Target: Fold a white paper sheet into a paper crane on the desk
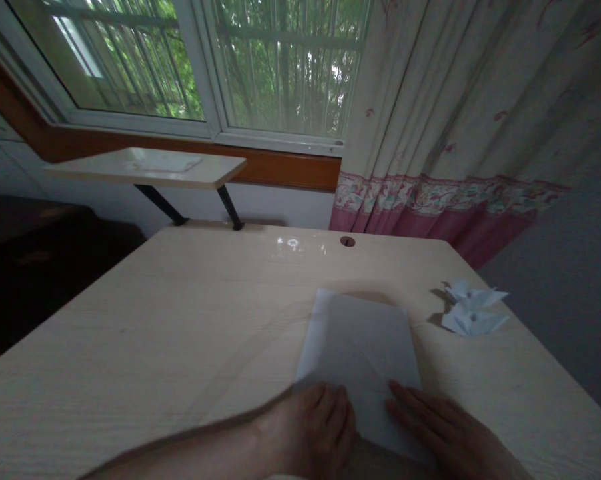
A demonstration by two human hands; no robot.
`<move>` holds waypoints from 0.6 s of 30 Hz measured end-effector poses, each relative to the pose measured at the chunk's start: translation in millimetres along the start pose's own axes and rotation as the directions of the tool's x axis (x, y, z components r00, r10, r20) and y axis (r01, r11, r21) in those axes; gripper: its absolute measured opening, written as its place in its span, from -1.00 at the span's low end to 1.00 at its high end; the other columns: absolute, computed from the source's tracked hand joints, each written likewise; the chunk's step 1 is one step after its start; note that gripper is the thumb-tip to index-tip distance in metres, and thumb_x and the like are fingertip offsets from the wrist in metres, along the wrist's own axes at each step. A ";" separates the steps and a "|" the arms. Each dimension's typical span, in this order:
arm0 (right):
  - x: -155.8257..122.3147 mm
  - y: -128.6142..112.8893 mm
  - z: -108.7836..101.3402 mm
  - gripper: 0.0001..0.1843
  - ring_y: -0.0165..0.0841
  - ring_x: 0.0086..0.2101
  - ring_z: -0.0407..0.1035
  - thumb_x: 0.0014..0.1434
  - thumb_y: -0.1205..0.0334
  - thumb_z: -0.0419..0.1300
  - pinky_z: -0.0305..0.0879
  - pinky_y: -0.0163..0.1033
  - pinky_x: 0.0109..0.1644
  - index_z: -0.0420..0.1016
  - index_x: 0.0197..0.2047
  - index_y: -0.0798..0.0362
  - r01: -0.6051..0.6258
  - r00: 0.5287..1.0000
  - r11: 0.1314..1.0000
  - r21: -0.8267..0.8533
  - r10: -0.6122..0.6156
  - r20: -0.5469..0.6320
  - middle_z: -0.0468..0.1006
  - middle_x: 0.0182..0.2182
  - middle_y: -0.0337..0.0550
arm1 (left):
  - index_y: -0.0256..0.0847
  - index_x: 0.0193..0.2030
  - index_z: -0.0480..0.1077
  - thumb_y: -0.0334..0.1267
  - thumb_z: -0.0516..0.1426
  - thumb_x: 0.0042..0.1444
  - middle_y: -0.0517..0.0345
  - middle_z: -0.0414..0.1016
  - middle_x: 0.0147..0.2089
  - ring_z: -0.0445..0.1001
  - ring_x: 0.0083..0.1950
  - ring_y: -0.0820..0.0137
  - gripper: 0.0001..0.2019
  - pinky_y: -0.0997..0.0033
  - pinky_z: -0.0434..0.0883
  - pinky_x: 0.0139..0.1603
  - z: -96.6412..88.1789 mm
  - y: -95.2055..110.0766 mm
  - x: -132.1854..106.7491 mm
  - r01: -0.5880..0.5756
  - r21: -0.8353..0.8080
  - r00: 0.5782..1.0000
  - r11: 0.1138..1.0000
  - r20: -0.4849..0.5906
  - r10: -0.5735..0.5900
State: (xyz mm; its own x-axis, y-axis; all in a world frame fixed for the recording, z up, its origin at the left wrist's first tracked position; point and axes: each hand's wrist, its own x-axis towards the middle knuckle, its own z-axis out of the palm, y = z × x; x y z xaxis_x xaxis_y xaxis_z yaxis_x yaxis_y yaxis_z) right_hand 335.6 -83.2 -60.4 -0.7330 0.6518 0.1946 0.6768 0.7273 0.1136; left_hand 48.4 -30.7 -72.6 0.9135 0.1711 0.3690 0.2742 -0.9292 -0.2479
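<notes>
On the tabletop, from L: L hand, fingers curled, rests on the paper's near L side; can't tell if it's pinching. Paper lies flat, prob. light, thin, easily creased; best held by its edges, w/ flat fingers. R hand, fingers extended, lies at its R edge. Far R: two white folds.

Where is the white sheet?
In the head view, the white sheet lies right of centre on the desk, its near end by the left hand and right hand, left of the folded paper pieces.
</notes>
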 end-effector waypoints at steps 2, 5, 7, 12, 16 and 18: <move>-2.2 2.3 -1.3 -0.14 -0.30 0.01 0.44 -0.08 0.55 -0.04 0.46 -0.24 -0.08 0.14 0.32 -0.06 -0.012 1.000 1.000 0.011 0.012 0.024 0.32 0.19 -0.21 | -0.38 -0.09 0.43 -0.15 0.11 0.18 -0.09 0.59 -0.16 0.54 -0.25 0.25 -0.69 0.29 0.43 -0.27 -3.4 -0.1 0.5 -0.016 0.036 1.000 0.999 -0.007 0.016; -4.8 1.8 2.3 -0.26 -0.25 0.14 0.29 0.03 0.50 0.00 0.35 -0.15 0.07 0.23 0.28 -0.15 -0.116 0.993 0.988 0.101 0.113 0.038 0.27 0.23 -0.25 | -0.37 -0.10 0.43 -0.17 0.11 0.16 -0.04 0.59 -0.18 0.54 -0.28 0.27 -0.71 0.32 0.43 -0.33 -7.2 -1.6 1.4 -0.001 0.054 1.000 0.999 -0.010 0.001; -5.7 -0.3 7.6 -0.40 -0.20 0.21 0.18 0.14 0.38 0.05 0.23 -0.07 0.17 0.29 0.24 -0.21 -0.189 0.982 0.968 0.163 0.189 0.015 0.27 0.24 -0.28 | -0.36 -0.10 0.43 -0.19 0.08 0.18 -0.03 0.60 -0.19 0.54 -0.28 0.27 -0.72 0.32 0.44 -0.34 -7.2 -2.8 1.3 0.016 0.056 1.000 0.998 -0.014 -0.015; -3.3 -0.8 19.5 -0.57 -0.19 0.22 0.15 0.32 0.09 -0.06 0.13 0.00 0.22 0.31 0.22 -0.22 -0.186 0.976 0.935 0.301 0.211 -0.050 0.34 0.20 -0.25 | -0.34 -0.09 0.43 -0.22 0.02 0.22 -0.02 0.60 -0.22 0.54 -0.34 0.30 -0.73 0.34 0.46 -0.39 -2.3 -5.3 -0.7 0.082 0.046 0.995 0.996 -0.068 -0.078; 4.5 9.2 22.1 -0.60 -0.24 0.18 0.23 0.34 0.08 -0.08 0.16 0.01 0.23 0.33 0.19 -0.28 -0.159 0.981 0.867 0.473 0.193 -0.025 0.44 0.12 -0.25 | -0.35 -0.09 0.42 -0.26 0.02 0.20 -0.03 0.59 -0.22 0.54 -0.36 0.30 -0.74 0.36 0.47 -0.43 -1.5 -5.2 -1.2 0.112 0.032 0.992 0.993 -0.059 -0.110; 9.4 17.0 21.4 -0.61 -0.20 0.14 0.29 0.29 0.02 0.03 0.21 0.02 0.21 0.35 0.17 -0.29 -0.122 0.989 0.814 0.567 0.150 -0.003 0.48 0.08 -0.23 | -0.35 -0.08 0.41 -0.25 0.02 0.21 -0.04 0.59 -0.20 0.55 -0.33 0.28 -0.74 0.34 0.49 -0.42 -0.9 -4.9 -1.1 0.151 0.027 0.987 0.988 -0.060 -0.149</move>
State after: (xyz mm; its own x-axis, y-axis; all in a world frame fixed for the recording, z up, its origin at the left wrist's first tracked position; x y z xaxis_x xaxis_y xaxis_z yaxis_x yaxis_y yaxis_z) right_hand 338.8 -60.1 -77.5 -0.6232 0.7527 0.2123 0.6022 0.6350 -0.4839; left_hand 45.7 -26.6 -71.0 0.8427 0.2876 0.4552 0.4168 -0.8837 -0.2132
